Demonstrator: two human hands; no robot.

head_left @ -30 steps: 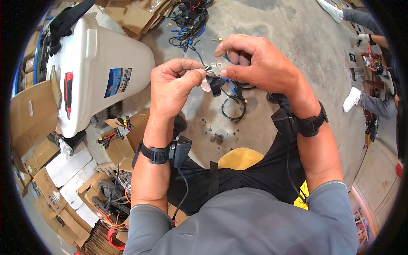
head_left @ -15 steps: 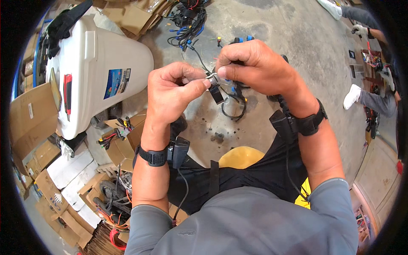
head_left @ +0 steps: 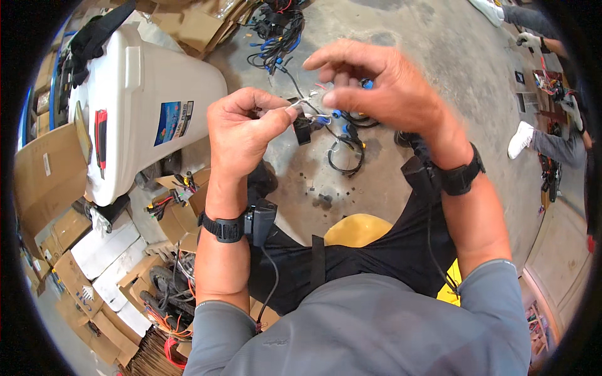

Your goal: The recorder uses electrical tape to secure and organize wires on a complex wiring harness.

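Between the thumb and index finger of my left hand [head_left: 248, 125], a thin white wire [head_left: 305, 100] is pinched. Just below the fingertips hangs a small black box-shaped part [head_left: 302, 130], with thin wires by it. My right hand [head_left: 389, 91] is slightly blurred, its thumb and fingers spread apart near the wire's far end. I see nothing held in it. Beneath the hands, a black cable [head_left: 346, 172] with blue connectors lies curled on the floor.
A large white bin [head_left: 182, 88] lies at the left, a red-handled cutter [head_left: 100, 144] on it. Bundled black cables [head_left: 276, 37] are on the floor at the far side. Cardboard boxes [head_left: 53, 166] crowd the left. A co-worker's gloved hand [head_left: 530, 41] shows at the right.
My right hand has let go near the wire and opened, its fingers lifting. My left hand has shifted slightly left with the wire, and the black part has swung left.
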